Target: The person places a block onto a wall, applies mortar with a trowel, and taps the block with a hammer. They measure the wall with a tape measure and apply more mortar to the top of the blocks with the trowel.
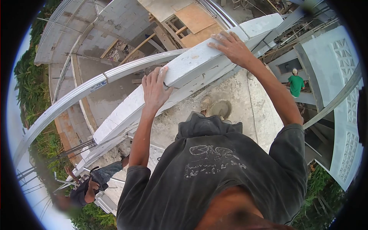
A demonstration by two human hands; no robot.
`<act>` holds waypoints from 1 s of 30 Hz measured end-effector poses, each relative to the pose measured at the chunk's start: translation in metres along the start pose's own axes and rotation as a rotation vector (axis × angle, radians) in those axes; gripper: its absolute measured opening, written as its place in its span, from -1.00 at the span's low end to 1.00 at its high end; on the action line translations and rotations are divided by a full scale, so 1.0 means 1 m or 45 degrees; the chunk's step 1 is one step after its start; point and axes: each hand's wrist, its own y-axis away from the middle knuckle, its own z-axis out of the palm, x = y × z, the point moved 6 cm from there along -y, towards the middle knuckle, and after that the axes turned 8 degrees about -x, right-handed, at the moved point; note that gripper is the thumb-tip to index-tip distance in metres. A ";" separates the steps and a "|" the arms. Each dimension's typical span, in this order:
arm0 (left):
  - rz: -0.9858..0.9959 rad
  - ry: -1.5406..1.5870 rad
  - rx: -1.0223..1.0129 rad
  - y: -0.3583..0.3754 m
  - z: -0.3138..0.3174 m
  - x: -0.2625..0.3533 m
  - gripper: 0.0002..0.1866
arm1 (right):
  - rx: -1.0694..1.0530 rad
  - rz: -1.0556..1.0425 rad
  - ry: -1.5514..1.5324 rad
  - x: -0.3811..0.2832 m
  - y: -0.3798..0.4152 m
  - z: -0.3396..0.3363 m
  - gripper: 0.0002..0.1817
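Observation:
A long white block (195, 61) lies on top of a wall, its near side facing me. My left hand (155, 88) grips its left end, fingers over the top and thumb at the near lower corner. My right hand (234, 50) lies on the block's top near its right end, fingers spread. Another white block (122, 113) extends down-left from under my left hand, slightly out of line with the middle one. Beyond my right hand a third white block (260, 26) continues the row. Both hands look dusty.
Below the wall are my feet and a round bucket (221, 109) on a rough concrete floor (264, 119). A curved metal bar (107, 78) crosses at left. One person (90, 184) is at lower left, another in green (296, 84) at right. Boards (197, 19) lie beyond the wall.

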 end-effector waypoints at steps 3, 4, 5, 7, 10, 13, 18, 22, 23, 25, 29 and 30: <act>0.001 -0.036 0.004 -0.001 -0.002 0.002 -0.11 | -0.028 0.025 0.053 -0.001 -0.001 -0.003 -0.26; 0.006 -0.011 0.009 -0.002 -0.003 0.002 -0.12 | -0.021 0.034 0.068 -0.001 -0.001 -0.004 -0.26; 0.009 0.018 0.007 -0.001 -0.002 0.001 -0.14 | -0.019 0.042 0.079 -0.003 0.000 -0.004 -0.26; 0.019 0.043 0.001 0.000 -0.001 0.002 -0.15 | -0.015 0.059 0.098 -0.005 0.004 -0.003 -0.26; 0.022 0.031 -0.001 0.001 -0.003 0.004 -0.15 | -0.024 0.086 0.088 -0.007 0.004 -0.002 -0.26; 0.019 0.014 -0.005 0.001 -0.003 0.005 -0.14 | -0.074 0.120 0.015 -0.007 0.003 -0.001 -0.21; 0.035 -0.020 0.024 0.002 -0.004 0.007 -0.13 | -0.023 0.134 -0.006 -0.008 0.005 -0.001 -0.18; -0.003 -0.012 -0.036 0.001 0.004 0.003 -0.10 | 0.280 0.298 -0.051 -0.012 0.030 -0.002 -0.18; 0.002 -0.026 -0.029 0.002 0.005 0.003 -0.10 | 0.397 0.404 -0.136 -0.018 0.047 -0.005 -0.17; 0.019 -0.056 -0.005 0.005 0.005 0.008 -0.09 | 0.542 0.641 -0.261 -0.035 0.098 -0.004 -0.11; 0.068 -0.100 0.020 0.003 0.009 0.015 -0.08 | 0.051 1.098 -0.837 -0.116 0.248 0.126 -0.04; 0.078 -0.109 0.019 0.003 0.011 0.018 -0.08 | -0.205 1.236 -0.982 -0.154 0.298 0.170 0.00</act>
